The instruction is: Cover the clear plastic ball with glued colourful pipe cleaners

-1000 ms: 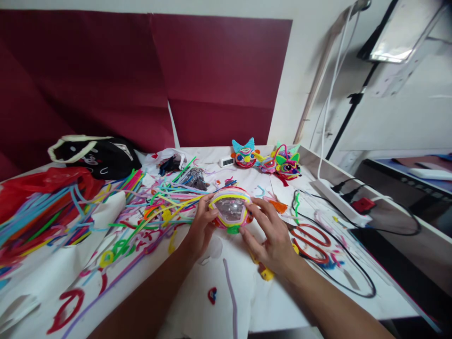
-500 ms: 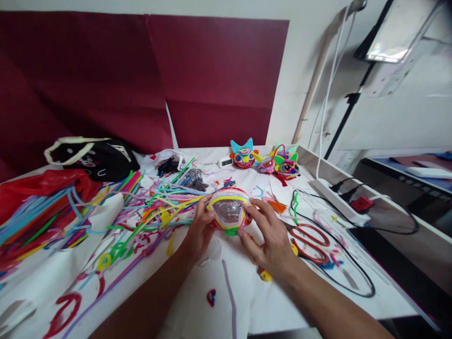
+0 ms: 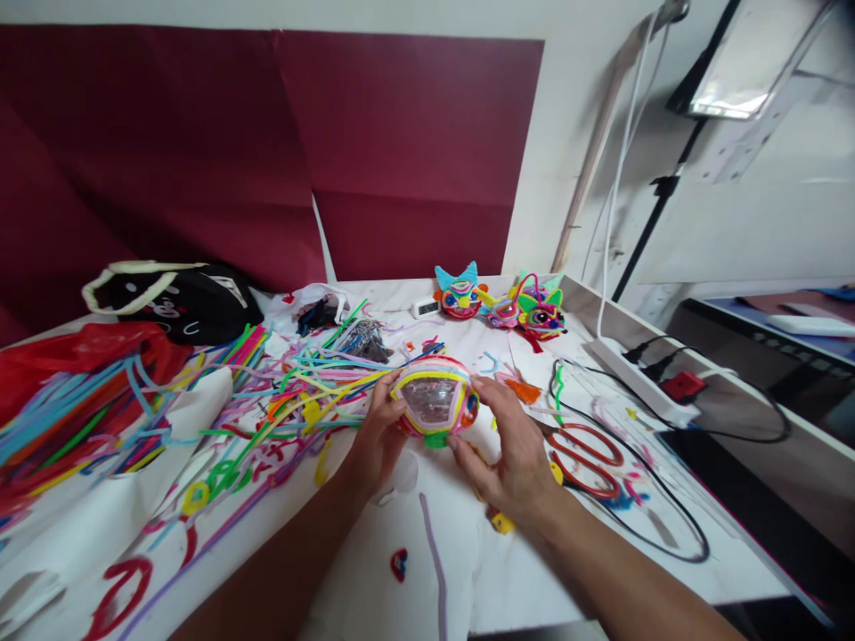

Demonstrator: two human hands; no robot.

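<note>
1. Sitting between both hands over the white tabletop (image 3: 517, 579), the striped craft piece (image 3: 431, 405) presents its clear window.
2. The left hand (image 3: 378, 434) pinches its left rim; the right hand (image 3: 516, 456) pinches its right side, thumb near the green tab (image 3: 436, 439).
3. The right fingers have just shifted, baring an orange-and-blue side ornament (image 3: 471, 409); this seems like turning the piece, not adding material.
4. Scissors (image 3: 590, 459) lie right, untouched.

head view, single camera | worn on the person's head, above the near side of the worktop (image 3: 521, 588) | faces forward and down, backdrop sheet (image 3: 414, 160) across upper left and centre, wall (image 3: 567, 107) toward upper right | close range: left hand (image 3: 380, 436) and right hand (image 3: 517, 445) below frame centre, forearms (image 3: 628, 570) entering at bottom edge
</note>
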